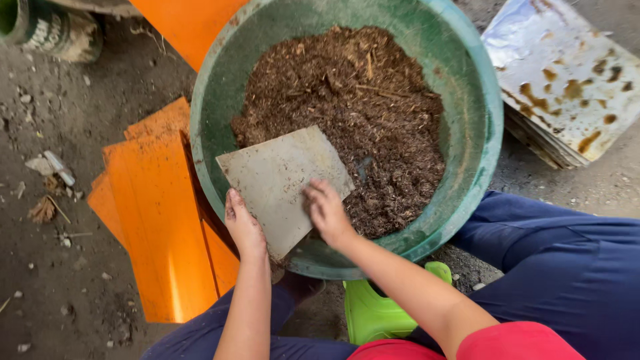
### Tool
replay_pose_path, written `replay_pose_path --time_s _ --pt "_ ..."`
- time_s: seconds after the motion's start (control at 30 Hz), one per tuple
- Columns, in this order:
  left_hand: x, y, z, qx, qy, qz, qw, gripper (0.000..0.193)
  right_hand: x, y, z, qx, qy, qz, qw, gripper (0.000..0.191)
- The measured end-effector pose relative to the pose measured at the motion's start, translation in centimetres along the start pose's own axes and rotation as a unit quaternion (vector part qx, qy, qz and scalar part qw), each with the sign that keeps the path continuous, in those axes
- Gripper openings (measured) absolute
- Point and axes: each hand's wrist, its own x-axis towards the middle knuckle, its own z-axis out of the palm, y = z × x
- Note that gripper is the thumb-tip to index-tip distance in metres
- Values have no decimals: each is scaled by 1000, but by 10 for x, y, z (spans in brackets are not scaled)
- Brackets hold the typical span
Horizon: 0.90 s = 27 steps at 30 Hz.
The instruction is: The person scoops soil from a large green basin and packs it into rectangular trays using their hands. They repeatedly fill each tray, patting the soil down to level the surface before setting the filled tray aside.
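A person sits over a large green basin [475, 127] that rests on the dirt ground [80, 107]. The basin holds a mound of brown, fibrous material [360, 100], heaped toward its far and right side.

Both hands are on 1 flat, pale square sheet [280, 177], which lies tilted over the near left part of the basin with its far corner against the brown material. The left hand [243, 227] has its grip closed on the sheet's near left edge, thumb on top. The right hand [328, 212] presses on the sheet's near right edge, fingers curled over it, so its grip is also on the sheet.

To the left of the basin, orange boards [157, 220] lie stacked on the ground, and another orange board [190, 27] shows at the far edge. At the far right sits a stack of silvery sheets with rust-brown stains [567, 73]. A green plastic stool [373, 313] is under the person, just near the basin, between the blue-trousered legs [567, 267].
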Motion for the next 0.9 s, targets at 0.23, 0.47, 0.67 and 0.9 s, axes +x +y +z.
replay_pose_path --time_s 0.23,0.47,0.67,0.9 --pt "5 -9 -24 114 27 40 992 60 45 89 -15 -244 60 184 950 44" --pt "-9 6 -15 40 4 12 999 57 25 -44 40 26 17 31 999 40" --pt "-9 8 -17 113 17 26 993 53 93 23 10 -79 -71 177 978 44" --pt "-2 6 -23 172 12 52 984 52 78 100 -9 -279 -64 252 925 52"
